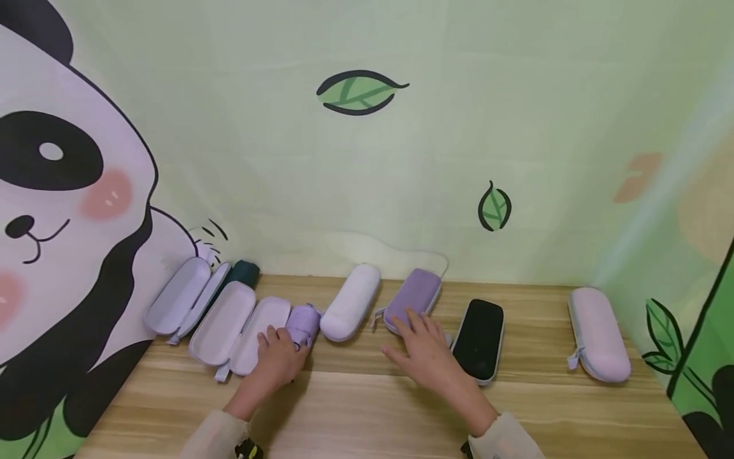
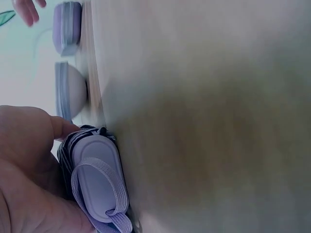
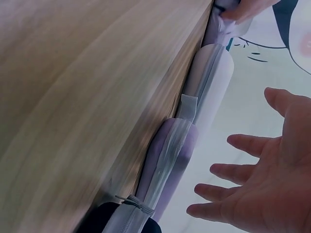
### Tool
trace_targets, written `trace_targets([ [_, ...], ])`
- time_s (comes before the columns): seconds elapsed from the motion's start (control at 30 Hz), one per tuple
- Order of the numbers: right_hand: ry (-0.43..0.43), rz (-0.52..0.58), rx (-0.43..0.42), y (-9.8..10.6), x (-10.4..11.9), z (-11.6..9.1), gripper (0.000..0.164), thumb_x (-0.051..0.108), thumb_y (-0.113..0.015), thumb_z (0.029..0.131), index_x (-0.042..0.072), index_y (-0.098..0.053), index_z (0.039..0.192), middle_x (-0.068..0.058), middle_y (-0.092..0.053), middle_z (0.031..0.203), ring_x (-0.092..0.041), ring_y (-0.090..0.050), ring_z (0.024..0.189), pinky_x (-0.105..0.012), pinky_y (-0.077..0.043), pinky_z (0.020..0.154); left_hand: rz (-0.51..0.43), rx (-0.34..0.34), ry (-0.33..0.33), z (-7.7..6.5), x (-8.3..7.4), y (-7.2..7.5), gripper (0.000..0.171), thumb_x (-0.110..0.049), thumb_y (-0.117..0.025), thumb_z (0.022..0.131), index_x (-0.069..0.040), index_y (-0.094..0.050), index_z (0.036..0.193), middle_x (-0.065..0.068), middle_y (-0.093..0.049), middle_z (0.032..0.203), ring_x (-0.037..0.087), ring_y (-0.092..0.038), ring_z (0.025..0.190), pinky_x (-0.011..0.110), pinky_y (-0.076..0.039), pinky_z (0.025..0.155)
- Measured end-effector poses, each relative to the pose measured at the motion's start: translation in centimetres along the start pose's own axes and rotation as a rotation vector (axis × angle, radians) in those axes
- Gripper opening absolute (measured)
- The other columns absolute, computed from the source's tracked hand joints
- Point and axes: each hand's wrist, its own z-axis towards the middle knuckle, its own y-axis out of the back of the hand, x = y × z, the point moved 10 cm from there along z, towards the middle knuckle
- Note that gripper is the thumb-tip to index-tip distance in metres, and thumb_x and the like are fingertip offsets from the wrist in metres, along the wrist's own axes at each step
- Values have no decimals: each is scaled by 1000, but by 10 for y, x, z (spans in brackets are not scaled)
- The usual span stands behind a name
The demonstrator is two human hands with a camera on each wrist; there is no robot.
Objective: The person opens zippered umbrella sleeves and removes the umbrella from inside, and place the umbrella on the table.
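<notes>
Head view: left hand [image 1: 280,358], fingers and thumb wrapped round purple umbrella [image 1: 304,322], holds it on table [image 1: 378,408] between open lilac case [image 1: 218,322] and zipped white case [image 1: 351,303]. Side grip, likely for steadiness, leaves end cap [image 2: 95,187] exposed. Right hand [image 1: 425,354], fingers spread, grasps nothing, hovers near purple case [image 1: 417,293]. Black case [image 1: 478,338] lies just beside, zipped, presumably to keep shape.
</notes>
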Motion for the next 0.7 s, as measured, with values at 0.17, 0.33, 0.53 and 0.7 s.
trace_targets([
  [0.17,2,-7,-9,1,1,0,64,46,-61,100,7,-51,149,-28,-36,157,-52,-31,144,-66,-23,115,23,48,-12,34,-2,-2,75,-29,-51,103,34,-27,134,57,-19,143,71,-18,136,68,-20,115],
  [0.33,19,-21,-13,1,6,1,61,45,-61,100,6,-54,147,-29,-38,155,-54,-33,142,-67,-24,114,-9,84,29,67,4,-5,78,-33,-44,105,32,-20,140,55,-11,148,69,-10,140,67,-18,116],
  [0.53,9,-10,0,-1,10,3,60,46,-60,100,8,-54,146,-28,-37,156,-54,-32,143,-69,-25,113,-18,62,101,87,11,-1,78,-35,-46,104,30,-23,140,52,-21,144,66,-19,138,66,-24,114],
  [0.7,-7,-11,-6,-2,9,3,59,47,-60,100,10,-55,146,-27,-38,156,-54,-33,142,-69,-25,113,-5,54,112,92,6,6,74,-35,-46,104,29,-29,136,52,-31,135,64,-29,130,67,-28,106],
])
